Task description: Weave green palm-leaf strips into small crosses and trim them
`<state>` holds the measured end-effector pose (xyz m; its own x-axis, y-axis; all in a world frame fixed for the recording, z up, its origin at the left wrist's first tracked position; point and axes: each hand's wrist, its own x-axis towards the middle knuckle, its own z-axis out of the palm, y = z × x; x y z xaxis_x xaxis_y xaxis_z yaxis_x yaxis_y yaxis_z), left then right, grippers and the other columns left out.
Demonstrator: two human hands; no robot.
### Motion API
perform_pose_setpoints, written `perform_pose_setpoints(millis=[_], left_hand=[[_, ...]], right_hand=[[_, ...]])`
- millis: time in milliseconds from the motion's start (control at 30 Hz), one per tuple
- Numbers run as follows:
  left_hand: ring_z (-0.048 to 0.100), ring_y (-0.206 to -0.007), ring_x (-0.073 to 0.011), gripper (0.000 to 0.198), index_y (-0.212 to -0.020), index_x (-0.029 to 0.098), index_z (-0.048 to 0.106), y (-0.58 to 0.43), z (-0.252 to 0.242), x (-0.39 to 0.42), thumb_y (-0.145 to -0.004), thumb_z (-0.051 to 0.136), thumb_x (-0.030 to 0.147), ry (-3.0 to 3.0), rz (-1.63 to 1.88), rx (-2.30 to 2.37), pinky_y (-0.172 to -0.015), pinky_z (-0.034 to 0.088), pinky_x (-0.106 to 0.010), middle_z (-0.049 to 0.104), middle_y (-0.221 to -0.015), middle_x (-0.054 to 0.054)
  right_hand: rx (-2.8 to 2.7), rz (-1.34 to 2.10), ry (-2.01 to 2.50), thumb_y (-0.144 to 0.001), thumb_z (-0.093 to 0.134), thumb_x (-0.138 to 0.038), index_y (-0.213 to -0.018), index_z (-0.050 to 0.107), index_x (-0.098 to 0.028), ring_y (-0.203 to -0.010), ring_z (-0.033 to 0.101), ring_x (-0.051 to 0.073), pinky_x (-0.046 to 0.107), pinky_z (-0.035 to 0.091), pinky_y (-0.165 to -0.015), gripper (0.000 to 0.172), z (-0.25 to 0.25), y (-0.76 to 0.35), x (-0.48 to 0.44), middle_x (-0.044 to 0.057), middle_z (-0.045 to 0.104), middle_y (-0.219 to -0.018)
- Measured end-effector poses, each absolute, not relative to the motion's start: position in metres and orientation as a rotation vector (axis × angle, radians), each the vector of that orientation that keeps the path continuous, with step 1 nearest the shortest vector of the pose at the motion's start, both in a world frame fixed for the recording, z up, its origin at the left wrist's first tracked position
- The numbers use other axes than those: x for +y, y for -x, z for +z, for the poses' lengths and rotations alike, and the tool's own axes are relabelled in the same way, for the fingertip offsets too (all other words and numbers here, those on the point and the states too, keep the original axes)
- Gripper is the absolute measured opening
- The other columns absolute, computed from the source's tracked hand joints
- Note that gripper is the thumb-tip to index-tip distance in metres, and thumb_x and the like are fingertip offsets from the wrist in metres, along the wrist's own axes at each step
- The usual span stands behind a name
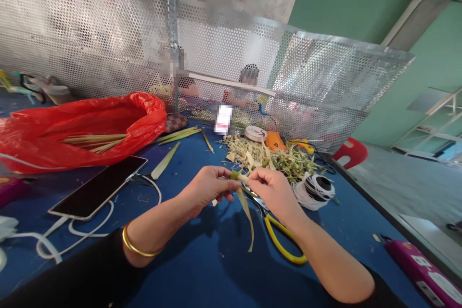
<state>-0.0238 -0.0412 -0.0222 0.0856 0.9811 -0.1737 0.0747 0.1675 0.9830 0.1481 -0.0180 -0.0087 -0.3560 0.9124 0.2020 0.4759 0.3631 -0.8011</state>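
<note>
Both hands meet over the middle of the blue table, working on one pale green leaf strip (246, 211). Its free end hangs down between them. My left hand (212, 184) pinches the strip at a small green folded part, fingers closed. From the other side my right hand (269, 185) is closed on the pale upper part of the same strip. Yellow-handled scissors (285, 245) lie under my right hand and forearm, their blades partly hidden. Just beyond the hands spreads a heap of leaf scraps (288, 163).
A spool of white cord (315, 190) stands right of the heap, with a tape roll (255, 134) behind. At left lie a red plastic bag (144, 120) holding long leaf strips, a tablet (101, 187) and white cables (90, 233). A perforated metal screen (224, 43) closes the far side.
</note>
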Motion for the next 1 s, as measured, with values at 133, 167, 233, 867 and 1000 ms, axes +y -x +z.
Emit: perform_pose_setpoints(millis=[133, 167, 233, 867, 1000], left_hand=[[0.057, -0.051, -0.0098, 0.025, -0.08, 0.016, 0.067, 0.0235, -0.0215, -0.0414, -0.064, 0.072, 0.034, -1.175, 0.976, 1.263, -0.045, 0.035, -0.021, 0.065, -0.063, 0.0], [0.057, -0.05, -0.0096, 0.025, -0.079, 0.016, 0.066, 0.0234, -0.0211, -0.0414, -0.063, 0.073, 0.034, -1.169, 0.976, 1.26, -0.045, 0.035, -0.021, 0.065, -0.062, 0.001], [0.056, -0.05, -0.0093, 0.025, -0.078, 0.016, 0.066, 0.0231, -0.0204, -0.0413, -0.062, 0.074, 0.034, -1.16, 0.976, 1.249, -0.044, 0.035, -0.021, 0.064, -0.06, 0.001], [0.057, -0.051, -0.0093, 0.029, -0.078, 0.015, 0.067, 0.0237, -0.0197, -0.0414, -0.061, 0.075, 0.037, -1.135, 0.941, 1.197, -0.046, 0.036, -0.021, 0.066, -0.068, -0.001], [0.057, -0.051, -0.0094, 0.029, -0.078, 0.016, 0.066, 0.0248, -0.0198, -0.0411, -0.062, 0.075, 0.037, -1.151, 0.955, 1.182, -0.045, 0.035, -0.02, 0.064, -0.061, 0.001]], right_hand=[[-2.044, 0.745, 1.218, -0.073, 0.054, -0.023, -0.056, 0.049, -0.019, -0.051, 0.035, 0.009, 0.022, 0.026, -0.048, 0.017, -0.0066, -0.1472, -0.0213, -0.005, 0.041, -0.053], [-2.053, 0.73, 1.219, -0.073, 0.053, -0.023, -0.057, 0.05, -0.019, -0.05, 0.034, 0.009, 0.022, 0.026, -0.048, 0.016, -0.0068, -0.1472, -0.0217, -0.005, 0.042, -0.053], [-2.067, 0.713, 1.218, -0.073, 0.052, -0.023, -0.058, 0.05, -0.019, -0.049, 0.034, 0.009, 0.022, 0.025, -0.047, 0.016, -0.0076, -0.1474, -0.0215, -0.006, 0.042, -0.053], [-2.039, 0.935, 1.111, -0.072, 0.054, -0.023, -0.057, 0.054, -0.018, -0.05, 0.032, 0.009, 0.022, 0.026, -0.047, 0.015, -0.0069, -0.1512, -0.0173, -0.005, 0.041, -0.052], [-1.931, 1.09, 1.119, -0.077, 0.056, -0.031, -0.066, 0.057, -0.018, -0.049, 0.032, 0.009, 0.022, 0.025, -0.047, 0.017, -0.0066, -0.1499, -0.0182, -0.006, 0.038, -0.052]])
